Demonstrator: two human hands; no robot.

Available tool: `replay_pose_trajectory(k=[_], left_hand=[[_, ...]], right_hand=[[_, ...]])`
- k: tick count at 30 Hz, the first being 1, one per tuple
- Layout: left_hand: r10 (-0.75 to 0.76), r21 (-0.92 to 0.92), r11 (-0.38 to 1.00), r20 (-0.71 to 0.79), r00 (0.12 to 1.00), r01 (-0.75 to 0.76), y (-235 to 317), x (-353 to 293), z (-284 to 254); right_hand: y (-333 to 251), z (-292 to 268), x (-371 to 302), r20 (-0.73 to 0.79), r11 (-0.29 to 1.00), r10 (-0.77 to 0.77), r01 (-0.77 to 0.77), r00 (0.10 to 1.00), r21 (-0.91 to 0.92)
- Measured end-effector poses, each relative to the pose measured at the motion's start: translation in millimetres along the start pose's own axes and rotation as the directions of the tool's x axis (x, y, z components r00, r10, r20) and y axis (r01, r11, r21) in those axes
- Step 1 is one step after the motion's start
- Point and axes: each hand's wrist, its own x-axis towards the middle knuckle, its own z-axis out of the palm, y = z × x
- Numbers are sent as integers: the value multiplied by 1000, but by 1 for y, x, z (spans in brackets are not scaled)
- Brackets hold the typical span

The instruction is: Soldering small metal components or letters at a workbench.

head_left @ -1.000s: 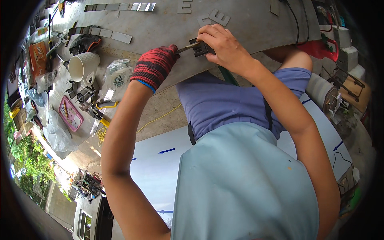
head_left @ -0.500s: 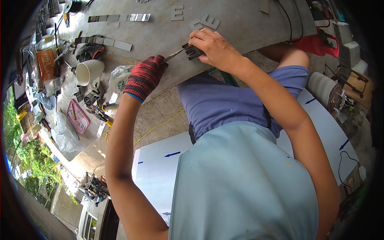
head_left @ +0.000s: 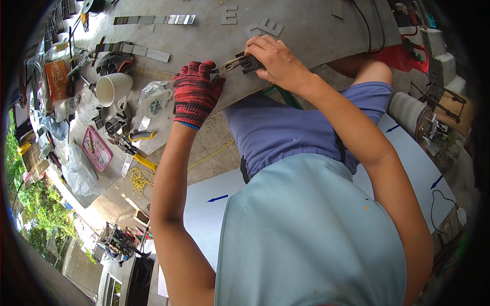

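Over the near edge of the grey worktable point(head_left: 316, 41), my bare right hand point(head_left: 275, 58) is closed on a small dark metal letter with several prongs point(head_left: 250, 65). My left hand point(head_left: 198, 93), in a red and black knit glove, is just to its left. Its fingers and thumb are closed around a slim tool point(head_left: 232, 64) whose light-coloured end reaches to the letter; its exact kind is hard to make out. Beyond my hands lie flat grey letter cut-outs, one E-shaped point(head_left: 229, 15) and another E point(head_left: 270, 26) overlapping a further cut-out.
Rows of metal strips point(head_left: 153, 20) lie at the far left. Nearer are a white cup point(head_left: 113, 90), a dark glove point(head_left: 115, 63), yellow-handled pliers point(head_left: 143, 135), a pink tray point(head_left: 97, 148) and plastic bags point(head_left: 81, 171). A red plastic chair point(head_left: 408, 57) stands right of the table.
My left hand has shifted right and turned, coming closer to the letter, and the slim tool now overlaps it. The right hand and letter have moved slightly.
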Motion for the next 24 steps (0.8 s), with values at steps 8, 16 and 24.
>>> replay_pose_trajectory(k=[8,16,24], left_hand=[[-7,80,997,-154,988,19,8,2,2],[-235,37,970,-82,969,239,-5,-9,9],[-191,-18,981,-280,941,194,14,-3,13]], right_hand=[[-2,-1,0,-8,1000,2,-2,1000,-6],[1,1,-1,-7,1000,-3,3,1000,-14],[1,1,0,-13,1000,-9,10,1000,2]])
